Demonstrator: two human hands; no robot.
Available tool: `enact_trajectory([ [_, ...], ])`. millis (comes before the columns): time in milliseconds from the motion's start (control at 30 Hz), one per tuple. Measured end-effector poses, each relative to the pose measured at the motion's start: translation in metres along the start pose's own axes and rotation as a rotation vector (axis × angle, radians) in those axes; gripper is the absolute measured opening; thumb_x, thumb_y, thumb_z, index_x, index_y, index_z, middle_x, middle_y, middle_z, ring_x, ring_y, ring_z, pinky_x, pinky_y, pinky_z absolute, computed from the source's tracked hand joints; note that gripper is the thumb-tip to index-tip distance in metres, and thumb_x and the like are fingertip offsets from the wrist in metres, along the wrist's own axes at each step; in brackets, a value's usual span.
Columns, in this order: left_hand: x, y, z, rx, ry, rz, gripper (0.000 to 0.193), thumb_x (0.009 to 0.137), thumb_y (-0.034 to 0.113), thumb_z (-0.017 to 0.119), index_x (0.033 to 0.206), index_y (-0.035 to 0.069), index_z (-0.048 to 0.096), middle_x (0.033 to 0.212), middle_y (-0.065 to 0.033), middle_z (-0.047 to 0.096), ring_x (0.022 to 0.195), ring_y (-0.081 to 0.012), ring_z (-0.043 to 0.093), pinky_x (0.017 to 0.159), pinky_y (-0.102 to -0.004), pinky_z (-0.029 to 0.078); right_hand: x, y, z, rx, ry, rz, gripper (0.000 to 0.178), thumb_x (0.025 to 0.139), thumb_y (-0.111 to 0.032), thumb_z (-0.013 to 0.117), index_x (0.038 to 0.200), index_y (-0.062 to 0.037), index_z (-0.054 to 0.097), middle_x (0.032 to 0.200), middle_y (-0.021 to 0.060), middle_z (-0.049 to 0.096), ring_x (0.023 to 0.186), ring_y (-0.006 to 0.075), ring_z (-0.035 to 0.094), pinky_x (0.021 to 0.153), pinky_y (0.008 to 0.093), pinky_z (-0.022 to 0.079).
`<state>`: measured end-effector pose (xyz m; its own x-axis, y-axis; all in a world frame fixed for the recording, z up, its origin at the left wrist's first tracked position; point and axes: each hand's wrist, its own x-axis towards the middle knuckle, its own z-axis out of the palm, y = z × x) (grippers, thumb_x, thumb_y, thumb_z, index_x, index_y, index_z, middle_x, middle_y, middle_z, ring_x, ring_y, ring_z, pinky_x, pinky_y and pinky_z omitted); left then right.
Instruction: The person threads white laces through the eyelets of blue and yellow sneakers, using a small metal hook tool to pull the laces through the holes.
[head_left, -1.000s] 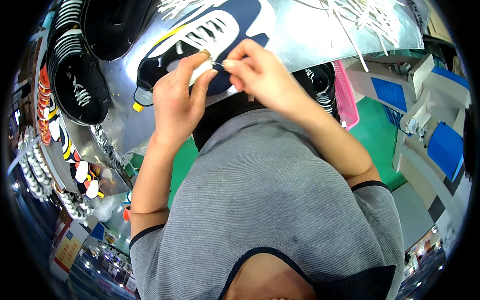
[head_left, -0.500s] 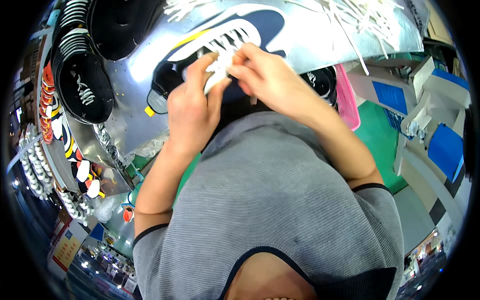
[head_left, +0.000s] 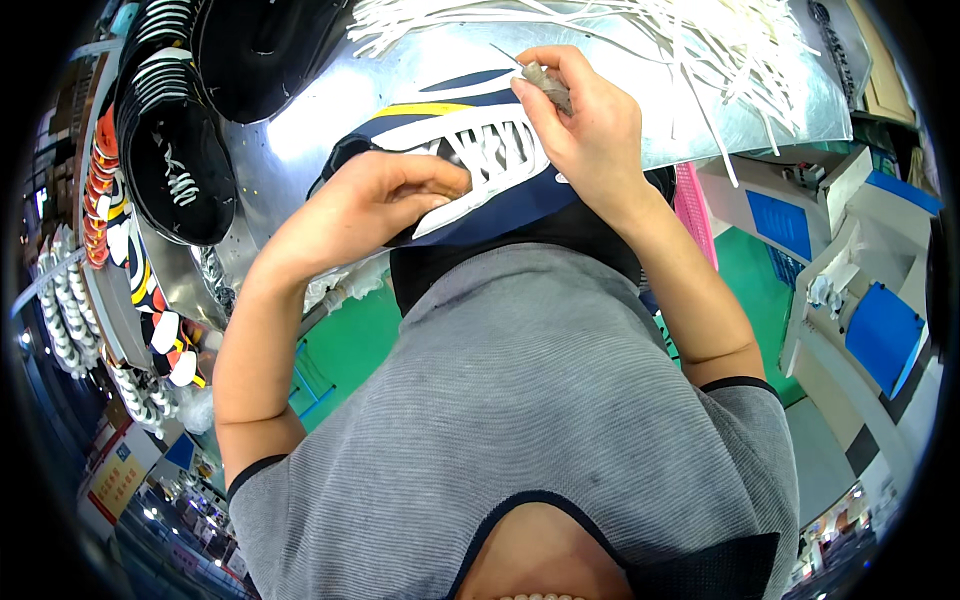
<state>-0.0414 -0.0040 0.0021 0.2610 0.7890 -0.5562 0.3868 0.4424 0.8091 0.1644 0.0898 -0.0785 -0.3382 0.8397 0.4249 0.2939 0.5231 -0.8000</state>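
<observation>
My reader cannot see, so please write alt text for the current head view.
A person's left hand is at the opening of a navy-and-white shoe, while the right hand holds a thin-shafted tool near it. White strands lie on the metal table.

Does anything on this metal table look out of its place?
Mildly: at right, a white lace pokes past the near edge of the table, while most of the loose lace pile lies on it. On the navy shoe nothing stands out, though the left hand hides part.

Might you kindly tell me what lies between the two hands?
White laces on the navy shoe lie between left hand and right hand, in the head view.
</observation>
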Motion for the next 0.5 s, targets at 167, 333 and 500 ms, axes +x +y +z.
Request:
enact_trajectory([
  [167, -0.001, 0.001, 0.002, 0.628, 0.076, 0.249, 0.016, 0.086, 0.001, 0.064, 0.100, 0.002, 0.072, 0.083, -0.0136, 0.069, 0.075, -0.0278, 0.067, 0.073, -0.0355, 0.054, -0.002, 0.002, -0.002, -0.031, -0.030, 0.010, 0.014, 0.086, -0.015, 0.071, 0.098, -0.0093, 0.065, 0.068, 0.0067, 0.066, 0.056, 0.0216, 0.064, 0.051, 0.0321, 0.047],
  [333, -0.013, 0.001, 0.006, 0.512, 0.208, 0.368, 0.025, 0.076, -0.007, 0.066, 0.099, 0.001, 0.063, 0.093, -0.0134, 0.066, 0.085, -0.0322, 0.063, 0.082, -0.0383, 0.051, -0.001, 0.000, -0.023, 0.104, -0.201, -0.057, 0.016, 0.085, -0.015, 0.075, 0.098, -0.0096, 0.069, 0.076, 0.0062, 0.068, 0.058, 0.0189, 0.064, 0.054, 0.0286, 0.048],
  [500, -0.019, -0.002, 0.022, 0.136, 0.375, 0.367, 0.032, 0.095, 0.006, 0.063, 0.125, 0.002, 0.053, 0.100, -0.0119, 0.066, 0.093, -0.0171, 0.064, 0.086, -0.0307, 0.051, 0.001, 0.003, -0.035, 0.047, -0.501, -0.520, 0.023, 0.072, -0.012, 0.079, 0.093, -0.0134, 0.068, 0.070, 0.0008, 0.057, 0.058, 0.0206, 0.057, 0.050, 0.0314, 0.043],
])
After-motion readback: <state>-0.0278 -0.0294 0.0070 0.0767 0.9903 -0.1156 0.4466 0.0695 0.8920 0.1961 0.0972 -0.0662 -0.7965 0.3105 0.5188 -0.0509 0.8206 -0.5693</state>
